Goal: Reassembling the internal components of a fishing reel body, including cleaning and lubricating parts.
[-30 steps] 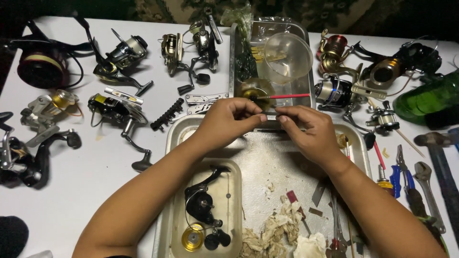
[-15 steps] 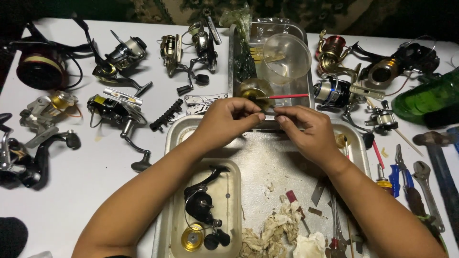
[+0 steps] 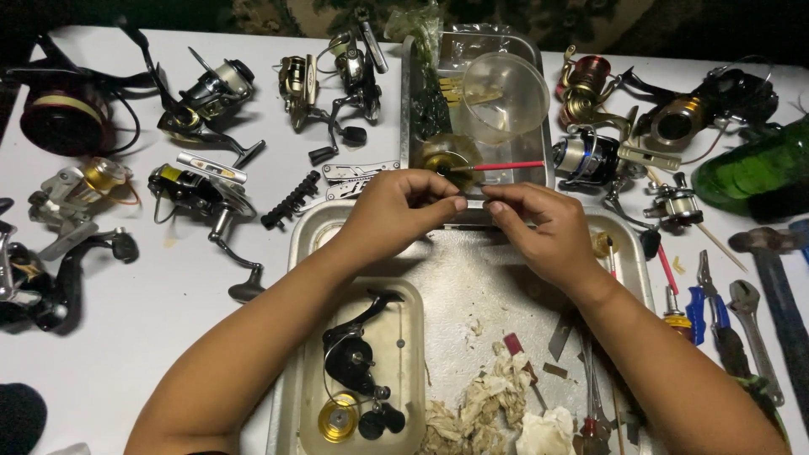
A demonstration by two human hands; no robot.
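My left hand (image 3: 396,211) and my right hand (image 3: 539,232) meet fingertip to fingertip over the far edge of a large metal tray (image 3: 472,278). Both pinch a small part between them; it is too small and covered to name. Just beyond the fingers a red-handled brush (image 3: 501,166) lies in a second metal tray (image 3: 406,109) beside a gold spool (image 3: 444,160) and a clear plastic cup (image 3: 504,94). Near my left forearm a small tray (image 3: 409,337) holds a black reel body (image 3: 354,358) and a gold spool (image 3: 337,419).
Several fishing reels (image 3: 202,93) lie over the white table (image 3: 143,312) at left, back and right. A green bottle (image 3: 754,168), pliers (image 3: 708,312), a wrench (image 3: 754,333) and a hammer (image 3: 779,278) sit at the right. Crumpled rags (image 3: 497,413) lie in the tray's near end.
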